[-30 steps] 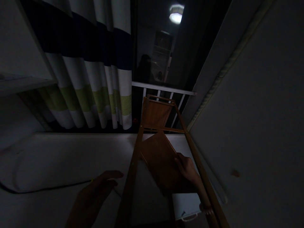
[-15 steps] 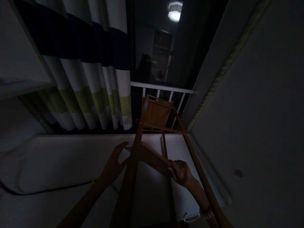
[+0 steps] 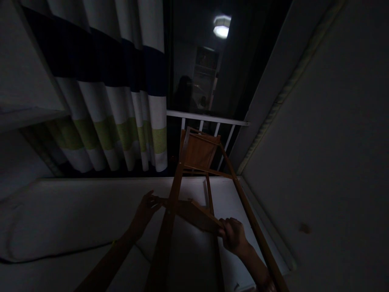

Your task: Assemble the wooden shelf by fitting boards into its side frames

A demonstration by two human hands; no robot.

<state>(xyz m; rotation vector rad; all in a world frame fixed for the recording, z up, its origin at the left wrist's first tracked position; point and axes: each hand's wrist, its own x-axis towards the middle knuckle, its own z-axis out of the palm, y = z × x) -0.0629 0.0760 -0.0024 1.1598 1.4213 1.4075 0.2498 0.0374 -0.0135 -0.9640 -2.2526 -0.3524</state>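
Note:
A tall wooden shelf frame [image 3: 170, 211] with slanted side rails stands in front of me in dim light. A wooden shelf board [image 3: 194, 213] sits tilted between its rails. My right hand [image 3: 232, 235] is closed round the board's right edge. My left hand [image 3: 145, 209] reaches in from the left, its fingertips touching the board's left end beside the left rail. Another wooden panel [image 3: 199, 151] is fixed higher up in the frame.
A white mattress [image 3: 79, 207] lies below and to the left of the frame. A striped curtain [image 3: 112, 105] hangs at the left, beside a dark window [image 3: 197, 73] with a white railing [image 3: 209, 118]. A pale wall [image 3: 328, 142] fills the right.
The board has swung from steeply tilted to nearly edge-on between the rails. My left hand rose from low at the left and reached its left end. My right hand shifted its grip along the right edge.

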